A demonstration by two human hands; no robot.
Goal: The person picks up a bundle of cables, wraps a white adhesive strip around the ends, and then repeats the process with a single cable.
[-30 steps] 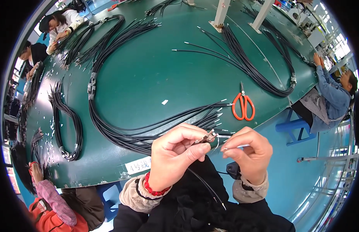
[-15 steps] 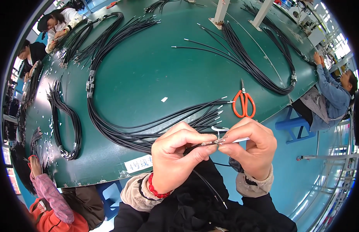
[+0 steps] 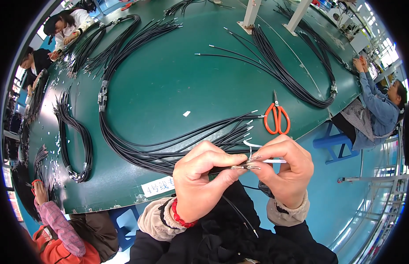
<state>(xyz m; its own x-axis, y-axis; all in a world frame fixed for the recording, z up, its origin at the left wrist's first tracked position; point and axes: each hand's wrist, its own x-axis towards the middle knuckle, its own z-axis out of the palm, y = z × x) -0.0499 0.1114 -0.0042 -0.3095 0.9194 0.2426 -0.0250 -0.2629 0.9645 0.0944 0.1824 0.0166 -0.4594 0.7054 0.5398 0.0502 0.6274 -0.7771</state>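
My left hand (image 3: 202,171) pinches a black cable between thumb and fingertips, close to the table's front edge. Fingertip to fingertip with it, my right hand (image 3: 286,167) is closed on a thin white strip (image 3: 275,161), whose one end sticks out past the fingers and whose other end (image 3: 250,144) curls up at the cable. The exact wrap of strip around cable is hidden by my fingertips. A black cable's pale-tipped tail (image 3: 242,213) hangs below my left hand. Behind my hands lies a bundle of black cables (image 3: 134,152) with white ends.
Scissors with orange handles (image 3: 277,119) lie beyond my right hand. More cable bundles (image 3: 297,81) (image 3: 83,136) rest on the green table (image 3: 169,88), with a white scrap (image 3: 186,113). Two metal posts (image 3: 252,15) rise at the back. Co-workers sit left and right; a blue stool (image 3: 336,143) stands right.
My fingertips have shifted slightly at the cable, and the strip's free end now stands up higher and curls left. The cable bundles and scissors stay in place.
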